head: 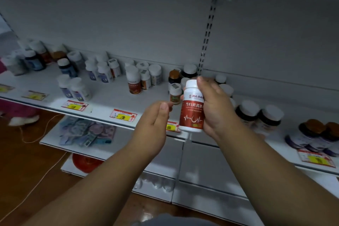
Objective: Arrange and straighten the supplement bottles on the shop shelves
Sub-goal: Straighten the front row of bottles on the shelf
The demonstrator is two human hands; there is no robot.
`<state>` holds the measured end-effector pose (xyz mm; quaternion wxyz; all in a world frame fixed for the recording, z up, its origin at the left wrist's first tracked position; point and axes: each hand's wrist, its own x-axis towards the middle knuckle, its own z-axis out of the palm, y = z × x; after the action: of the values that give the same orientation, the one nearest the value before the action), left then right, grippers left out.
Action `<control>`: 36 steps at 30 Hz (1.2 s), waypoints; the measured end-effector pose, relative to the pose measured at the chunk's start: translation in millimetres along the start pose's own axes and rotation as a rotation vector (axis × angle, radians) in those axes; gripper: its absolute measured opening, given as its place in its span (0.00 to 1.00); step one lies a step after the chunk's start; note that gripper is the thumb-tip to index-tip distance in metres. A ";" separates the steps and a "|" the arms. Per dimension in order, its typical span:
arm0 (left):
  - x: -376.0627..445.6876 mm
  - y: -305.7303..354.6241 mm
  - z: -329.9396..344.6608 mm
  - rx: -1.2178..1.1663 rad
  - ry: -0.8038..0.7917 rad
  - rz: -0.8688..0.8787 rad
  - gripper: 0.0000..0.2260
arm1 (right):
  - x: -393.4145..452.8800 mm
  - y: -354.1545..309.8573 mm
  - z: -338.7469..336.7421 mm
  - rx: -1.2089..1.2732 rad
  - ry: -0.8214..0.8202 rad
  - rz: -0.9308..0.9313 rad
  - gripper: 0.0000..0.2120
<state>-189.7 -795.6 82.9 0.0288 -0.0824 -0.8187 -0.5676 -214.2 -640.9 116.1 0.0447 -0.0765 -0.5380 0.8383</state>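
The bottle (pixel 192 105) sits upright at frame centre, label toward you, your right hand (pixel 213 106) fingers wrapped round it, probably for reading, while your left hand (pixel 156 124) hovers beside, loosely curled, holding nothing.

shelf (pixel 110 97): white, price tags (pixel 123 115) on front edge | on it: scattered supplement bottles (pixel 133 80), upright

1. The right hand (pixel 212 104) is covering the right side of the red bottle (pixel 192 108), cutting its label text short.
2. The far-left bottles (pixel 27 57) are blurring beyond reading.
3. The dark bottles (pixel 315 137) at the right are running off the frame edge.
4. The price tags (pixel 123 114) are showing print too small to read.
5. The bottle (pixel 175 93) behind the red one is lying partly hidden.
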 end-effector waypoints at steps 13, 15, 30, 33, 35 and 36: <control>33.2 -74.4 -161.8 0.062 0.007 0.029 0.24 | 28.3 76.7 165.7 -0.069 -0.039 -0.007 0.08; 42.0 -82.6 -166.8 0.063 0.011 0.025 0.24 | 38.6 78.9 167.0 -0.149 -0.061 -0.029 0.08; 105.3 -139.0 -187.3 0.132 0.016 -0.067 0.14 | 127.7 124.7 171.1 -1.018 -0.189 -0.194 0.14; 113.4 -150.6 -196.4 0.174 -0.040 -0.039 0.09 | 134.0 133.5 179.1 -1.103 -0.199 -0.211 0.15; 118.2 -155.9 -202.3 0.198 -0.080 -0.010 0.08 | 135.1 137.4 184.0 -1.130 -0.196 -0.199 0.15; 120.0 -158.2 -204.6 0.199 -0.101 0.003 0.08 | 134.5 139.3 186.0 -1.132 -0.193 -0.186 0.16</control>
<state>-343.9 -1028.6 25.9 -0.0036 -0.1089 -0.8712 -0.4787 -378.4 -844.3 54.8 0.0212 0.0357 -0.9086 0.4156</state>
